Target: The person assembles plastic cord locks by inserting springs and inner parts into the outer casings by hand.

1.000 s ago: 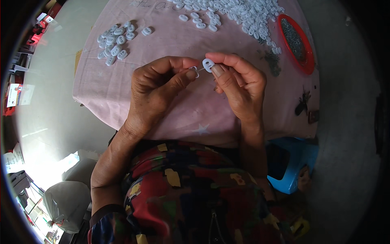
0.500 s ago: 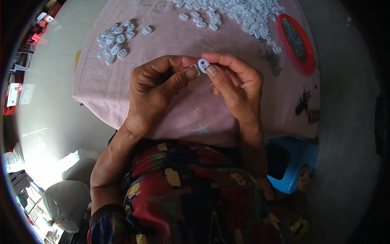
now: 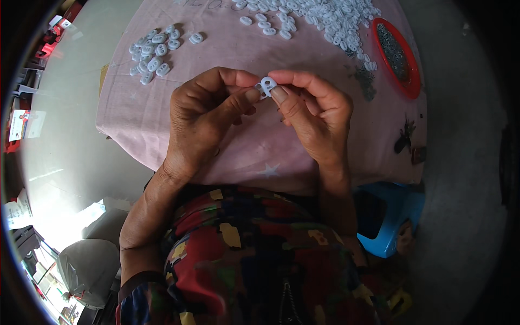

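Both of my hands are raised over the pink tablecloth, with their fingertips almost meeting. Between thumb and index finger, my right hand [image 3: 317, 114] pinches a small white oval plastic piece [image 3: 268, 82] that has a hole in it. My left hand [image 3: 206, 111] pinches another white plastic piece [image 3: 260, 89], mostly covered by the thumb and by the oval in front. The two pieces touch or overlap; whether they are joined I cannot tell.
A large heap of white oval pieces [image 3: 336, 24] lies at the far side, and a smaller group [image 3: 154, 51] at the far left. To the right are a red tray [image 3: 413, 89] of small metal springs, some loose springs [image 3: 365, 81] and keys [image 3: 403, 135]. A blue stool [image 3: 390, 246] stands below.
Both hands have shifted slightly left. The right-hand oval has turned a little and now overlaps the left-hand piece more closely.
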### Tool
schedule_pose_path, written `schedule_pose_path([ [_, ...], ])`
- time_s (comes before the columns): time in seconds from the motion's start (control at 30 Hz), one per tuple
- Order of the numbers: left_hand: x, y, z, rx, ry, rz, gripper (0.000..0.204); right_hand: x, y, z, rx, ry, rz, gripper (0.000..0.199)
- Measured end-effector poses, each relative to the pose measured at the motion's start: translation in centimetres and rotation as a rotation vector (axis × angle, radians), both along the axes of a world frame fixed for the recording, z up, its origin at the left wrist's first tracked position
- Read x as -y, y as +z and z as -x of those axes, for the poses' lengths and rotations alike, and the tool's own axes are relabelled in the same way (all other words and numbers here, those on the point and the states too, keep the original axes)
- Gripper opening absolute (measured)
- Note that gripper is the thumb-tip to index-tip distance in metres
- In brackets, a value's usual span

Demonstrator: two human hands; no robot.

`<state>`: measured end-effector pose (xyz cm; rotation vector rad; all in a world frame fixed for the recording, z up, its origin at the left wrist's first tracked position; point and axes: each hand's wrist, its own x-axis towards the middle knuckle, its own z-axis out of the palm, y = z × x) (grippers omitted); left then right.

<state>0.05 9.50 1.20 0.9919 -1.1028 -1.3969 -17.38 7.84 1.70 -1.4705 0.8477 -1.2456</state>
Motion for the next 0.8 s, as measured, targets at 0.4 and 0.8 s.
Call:
schedule_pose_path([
  [0.4,0.0,-0.6,0.0,-0.101,0.009,-0.031,0.015,-0.3,-0.3,-0.7,-0.079,-0.068,0.059,0.018],
  [0.8,0.1,-0.3,0.3,-0.133,0.013,-0.125,0.014,-0.5,-0.3,-0.9,-0.024,-0.087,-0.015,0.019],
])
